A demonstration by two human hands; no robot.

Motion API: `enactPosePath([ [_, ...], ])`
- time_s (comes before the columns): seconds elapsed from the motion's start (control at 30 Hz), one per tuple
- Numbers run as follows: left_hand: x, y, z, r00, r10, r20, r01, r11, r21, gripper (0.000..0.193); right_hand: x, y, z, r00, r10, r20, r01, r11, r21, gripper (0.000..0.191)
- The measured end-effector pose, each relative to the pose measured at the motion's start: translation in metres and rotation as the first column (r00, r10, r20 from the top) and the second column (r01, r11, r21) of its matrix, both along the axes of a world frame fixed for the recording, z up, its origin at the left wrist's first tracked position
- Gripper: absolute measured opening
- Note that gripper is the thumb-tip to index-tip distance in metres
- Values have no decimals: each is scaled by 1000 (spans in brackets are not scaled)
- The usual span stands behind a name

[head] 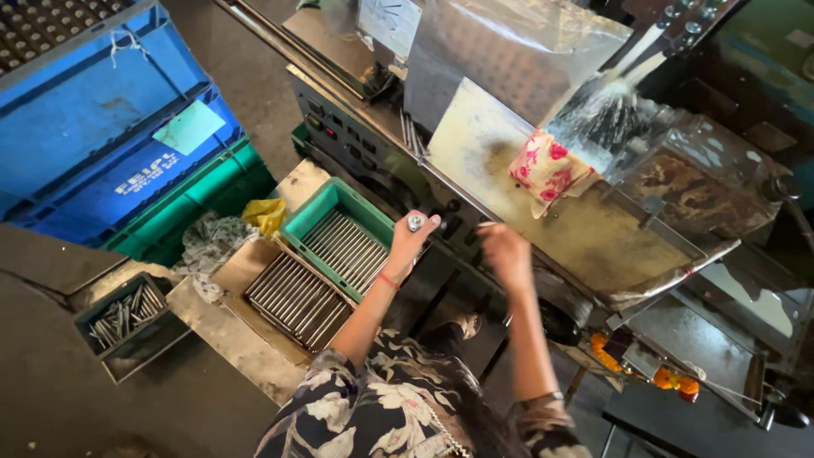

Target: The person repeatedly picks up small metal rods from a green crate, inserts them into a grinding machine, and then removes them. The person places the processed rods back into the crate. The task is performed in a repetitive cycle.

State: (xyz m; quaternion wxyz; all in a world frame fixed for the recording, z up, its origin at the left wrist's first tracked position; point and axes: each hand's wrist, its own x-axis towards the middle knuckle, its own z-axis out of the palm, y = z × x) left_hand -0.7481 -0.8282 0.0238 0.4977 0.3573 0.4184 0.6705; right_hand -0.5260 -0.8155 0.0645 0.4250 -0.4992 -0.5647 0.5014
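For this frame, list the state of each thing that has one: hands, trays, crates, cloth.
left hand: raised, gripping a metal rod end-on
right hand: raised at the machine edge, blurred, grip unclear
green tray: open, holding rods in a row
cardboard tray: full of rods side by side
grey bin: partly filled, rods loose
blue crates: stacked
floral cloth: crumpled on the machine plate

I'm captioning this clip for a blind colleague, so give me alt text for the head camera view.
Seen from above, a person at a metal machine holds a small shiny cylinder in the left hand, with the right hand raised beside it. To the left, a green tray and a flat tray hold rows of metal rods.
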Motion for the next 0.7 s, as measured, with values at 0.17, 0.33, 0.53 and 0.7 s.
enactPosePath([
  [0.17,3,-11,-16,986,145,87,-136,985,-104,46,-85,-32,-37,943,134,-306,-154,987,-42,35],
  [0.33,-8,-26,-17,967,247,66,-242,968,-70,47,-104,-38,-47,966,60,-253,-64,998,-6,34],
  [0.53,-39,-63,-2,626,569,-532,-345,815,466,45,-116,-58,-43,969,80,-233,-129,970,-205,30],
  [0.7,-47,-72,-6,894,420,-158,-411,908,84,50,-142,-67,-32,891,88,-446,-202,956,-214,30],
])
